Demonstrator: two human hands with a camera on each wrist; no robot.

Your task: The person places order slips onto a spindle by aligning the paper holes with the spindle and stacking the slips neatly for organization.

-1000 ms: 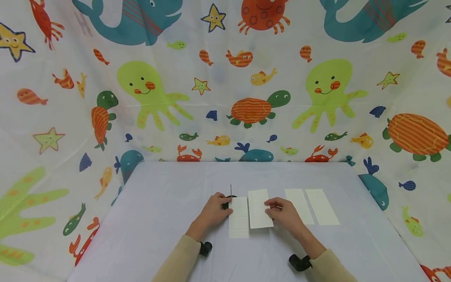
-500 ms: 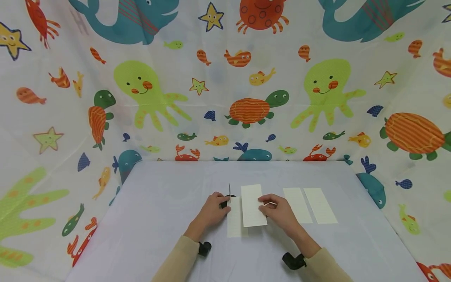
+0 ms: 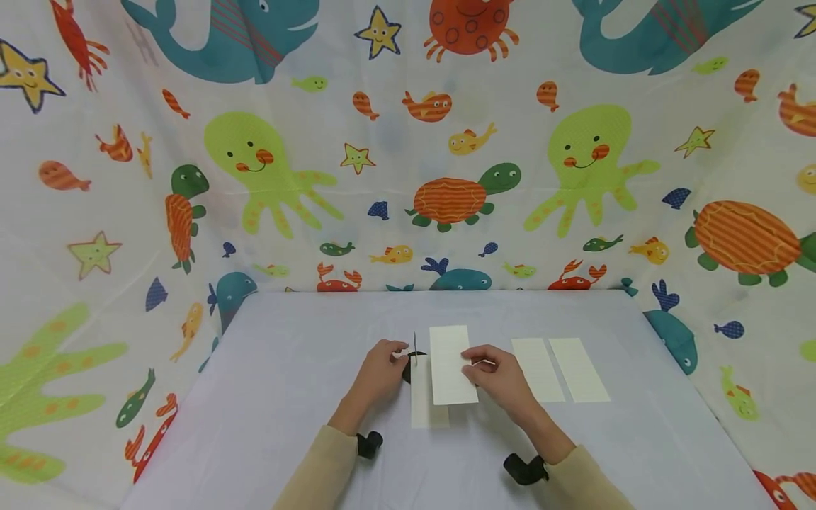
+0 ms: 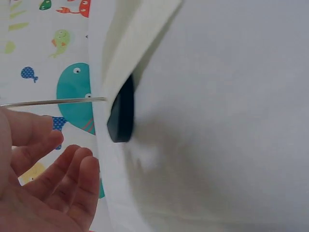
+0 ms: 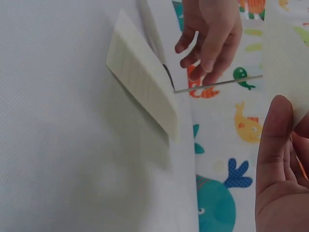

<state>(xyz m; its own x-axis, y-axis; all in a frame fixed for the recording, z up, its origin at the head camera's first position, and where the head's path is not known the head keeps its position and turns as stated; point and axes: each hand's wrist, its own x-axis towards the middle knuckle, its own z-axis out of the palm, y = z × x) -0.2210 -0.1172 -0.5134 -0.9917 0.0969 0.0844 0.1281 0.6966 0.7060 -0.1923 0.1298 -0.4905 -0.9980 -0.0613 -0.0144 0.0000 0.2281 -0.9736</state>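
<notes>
A paper spike [image 3: 415, 343] with a thin metal needle stands upright on a dark round base [image 4: 123, 113]. One pale, faintly lined paper slip [image 3: 421, 407] is on the needle, low over the base and partly covering it. My right hand [image 3: 500, 377] pinches another slip [image 3: 450, 365] by its right edge, between thumb and fingers. That raised slip is just right of the needle and overlaps the lower slip in the head view. My left hand [image 3: 379, 372] is left of the needle, fingers loosely bent and holding nothing.
Two more paper slips, an inner one [image 3: 538, 370] and an outer one [image 3: 580, 370], lie side by side on the white-covered table [image 3: 268, 397], right of my right hand. A sea-animal print curtain [image 3: 382, 177] hangs behind the table.
My right hand has carried its slip leftward and upward toward the needle. My left fingers, earlier at the lower slip's edge, have drawn back left, showing more of the base.
</notes>
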